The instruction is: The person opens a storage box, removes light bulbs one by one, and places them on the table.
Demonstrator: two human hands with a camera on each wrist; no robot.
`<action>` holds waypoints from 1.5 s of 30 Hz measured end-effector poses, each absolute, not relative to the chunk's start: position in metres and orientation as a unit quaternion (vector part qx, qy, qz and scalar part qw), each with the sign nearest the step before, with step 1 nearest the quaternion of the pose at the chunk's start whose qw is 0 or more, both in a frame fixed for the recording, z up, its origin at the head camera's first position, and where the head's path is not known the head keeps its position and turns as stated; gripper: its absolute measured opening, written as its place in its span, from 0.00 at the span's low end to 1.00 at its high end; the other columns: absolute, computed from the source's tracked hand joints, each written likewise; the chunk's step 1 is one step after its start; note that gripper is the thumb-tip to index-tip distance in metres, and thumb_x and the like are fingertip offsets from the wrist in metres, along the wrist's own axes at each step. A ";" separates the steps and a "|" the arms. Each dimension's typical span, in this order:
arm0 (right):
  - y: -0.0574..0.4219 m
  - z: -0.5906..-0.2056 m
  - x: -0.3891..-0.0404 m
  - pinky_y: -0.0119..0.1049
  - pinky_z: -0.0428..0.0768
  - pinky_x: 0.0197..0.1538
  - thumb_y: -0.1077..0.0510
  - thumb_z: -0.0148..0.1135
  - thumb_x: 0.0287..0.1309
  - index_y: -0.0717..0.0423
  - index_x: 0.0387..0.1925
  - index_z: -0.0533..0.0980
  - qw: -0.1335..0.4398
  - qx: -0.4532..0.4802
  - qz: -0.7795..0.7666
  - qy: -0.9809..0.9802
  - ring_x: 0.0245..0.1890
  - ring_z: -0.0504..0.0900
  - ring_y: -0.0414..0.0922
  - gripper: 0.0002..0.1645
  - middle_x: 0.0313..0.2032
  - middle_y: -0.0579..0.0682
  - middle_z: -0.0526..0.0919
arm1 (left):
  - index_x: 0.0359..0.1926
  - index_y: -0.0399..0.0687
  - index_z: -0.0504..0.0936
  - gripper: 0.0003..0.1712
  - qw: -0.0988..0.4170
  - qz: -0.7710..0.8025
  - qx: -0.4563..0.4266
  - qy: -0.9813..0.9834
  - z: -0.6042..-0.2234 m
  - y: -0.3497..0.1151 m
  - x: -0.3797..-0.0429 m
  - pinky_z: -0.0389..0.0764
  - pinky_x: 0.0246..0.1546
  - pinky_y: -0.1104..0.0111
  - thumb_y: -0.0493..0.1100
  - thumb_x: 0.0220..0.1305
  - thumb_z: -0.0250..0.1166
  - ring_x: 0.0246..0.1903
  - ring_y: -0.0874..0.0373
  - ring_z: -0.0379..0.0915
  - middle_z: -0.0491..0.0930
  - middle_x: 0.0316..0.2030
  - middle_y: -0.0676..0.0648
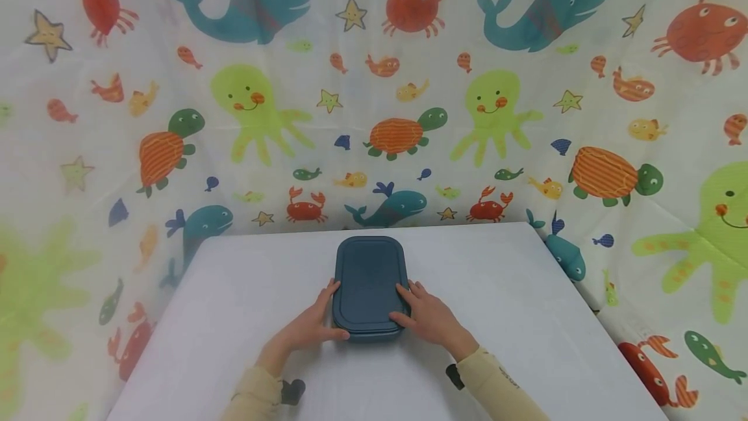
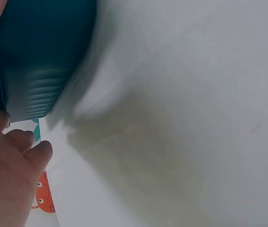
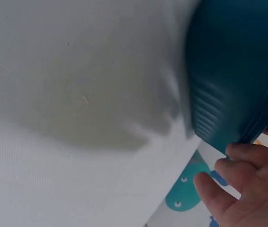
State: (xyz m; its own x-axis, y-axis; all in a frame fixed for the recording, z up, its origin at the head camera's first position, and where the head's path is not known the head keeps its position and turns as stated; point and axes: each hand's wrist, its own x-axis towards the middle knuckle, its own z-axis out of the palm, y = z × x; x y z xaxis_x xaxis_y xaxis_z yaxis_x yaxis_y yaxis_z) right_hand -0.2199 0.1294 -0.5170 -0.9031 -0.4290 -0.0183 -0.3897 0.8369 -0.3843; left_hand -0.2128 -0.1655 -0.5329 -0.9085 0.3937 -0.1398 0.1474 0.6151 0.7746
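Observation:
A dark teal lidded food container (image 1: 369,284) sits on the white table, its long sides running away from me and its lid in place. My left hand (image 1: 310,327) holds its left side, thumb at the near corner and fingers along the edge. On the opposite side my right hand (image 1: 434,318) grips the edge, with thumb and a finger over the lid's rim. Ribbed lower walls of the container (image 2: 39,71) show in the left wrist view, fingertips touching under the rim. The right wrist view shows similar contact at the container (image 3: 233,71). What is inside is hidden.
The white tabletop (image 1: 257,284) spreads around the container. A curtain (image 1: 350,83) printed with sea animals hangs behind the table and along both sides. Dark wrist devices (image 1: 293,392) show by the cream sleeves (image 1: 497,385).

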 end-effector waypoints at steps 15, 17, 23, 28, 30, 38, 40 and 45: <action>0.131 -0.523 -0.220 0.54 0.69 0.64 0.22 0.61 0.47 0.58 0.75 0.53 0.074 -0.245 -0.194 0.947 0.71 0.57 0.60 0.66 0.73 0.65 0.52 | 0.78 0.52 0.41 0.66 0.142 0.415 0.144 0.887 -0.538 -0.168 -0.211 0.54 0.69 0.43 0.61 0.50 0.74 0.75 0.42 0.39 0.36 0.77 0.43; 0.130 -0.522 -0.219 0.55 0.69 0.65 0.22 0.62 0.47 0.58 0.75 0.54 0.070 -0.247 -0.195 0.947 0.71 0.58 0.61 0.66 0.73 0.65 0.53 | 0.78 0.52 0.42 0.66 0.140 0.414 0.142 0.888 -0.538 -0.169 -0.210 0.55 0.69 0.44 0.61 0.50 0.74 0.74 0.42 0.40 0.37 0.77 0.43; 0.126 -0.518 -0.217 0.55 0.63 0.68 0.23 0.62 0.48 0.60 0.74 0.56 0.047 -0.254 -0.182 0.949 0.72 0.57 0.60 0.64 0.72 0.66 0.55 | 0.78 0.54 0.41 0.66 0.132 0.416 0.141 0.889 -0.539 -0.173 -0.209 0.57 0.67 0.43 0.62 0.49 0.75 0.74 0.41 0.43 0.38 0.77 0.43; 0.117 -0.513 -0.216 0.55 0.60 0.70 0.23 0.63 0.47 0.60 0.73 0.58 0.036 -0.257 -0.167 0.951 0.71 0.59 0.58 0.64 0.72 0.64 0.57 | 0.78 0.55 0.42 0.68 0.123 0.420 0.134 0.889 -0.537 -0.179 -0.208 0.59 0.67 0.43 0.62 0.47 0.76 0.74 0.41 0.44 0.38 0.77 0.44; 0.111 -0.511 -0.215 0.56 0.59 0.70 0.24 0.64 0.46 0.60 0.72 0.60 0.029 -0.261 -0.161 0.951 0.70 0.61 0.58 0.63 0.71 0.65 0.59 | 0.78 0.54 0.42 0.68 0.119 0.418 0.128 0.892 -0.535 -0.183 -0.205 0.59 0.67 0.43 0.60 0.47 0.77 0.73 0.40 0.45 0.39 0.77 0.44; 0.084 -0.512 -0.209 0.60 0.60 0.68 0.22 0.62 0.46 0.58 0.67 0.67 -0.043 -0.289 -0.108 0.950 0.66 0.68 0.55 0.58 0.65 0.64 0.70 | 0.78 0.51 0.41 0.67 0.111 0.410 0.120 0.897 -0.532 -0.209 -0.195 0.60 0.65 0.41 0.55 0.48 0.78 0.72 0.36 0.47 0.41 0.76 0.39; 0.079 -0.511 -0.207 0.61 0.62 0.67 0.22 0.62 0.46 0.58 0.66 0.69 -0.067 -0.297 -0.099 0.947 0.65 0.71 0.55 0.57 0.63 0.64 0.72 | 0.78 0.52 0.41 0.67 0.110 0.410 0.119 0.897 -0.533 -0.215 -0.194 0.60 0.65 0.40 0.55 0.49 0.77 0.72 0.36 0.47 0.42 0.76 0.38; 0.066 -0.509 -0.205 0.62 0.63 0.65 0.22 0.62 0.46 0.56 0.63 0.72 -0.097 -0.306 -0.075 0.944 0.61 0.75 0.54 0.54 0.59 0.62 0.76 | 0.77 0.51 0.40 0.67 0.106 0.411 0.114 0.898 -0.534 -0.227 -0.191 0.59 0.65 0.40 0.56 0.49 0.77 0.72 0.35 0.45 0.41 0.76 0.37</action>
State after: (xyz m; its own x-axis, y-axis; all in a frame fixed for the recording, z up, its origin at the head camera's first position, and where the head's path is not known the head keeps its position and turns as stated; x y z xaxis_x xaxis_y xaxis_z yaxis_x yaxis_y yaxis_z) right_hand -0.2045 0.0660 -0.5088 -0.7935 -0.5641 0.2282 -0.5930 0.8011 -0.0818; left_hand -0.1914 -0.2271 -0.5338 -0.9514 0.2922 -0.0974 0.1174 0.6362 0.7626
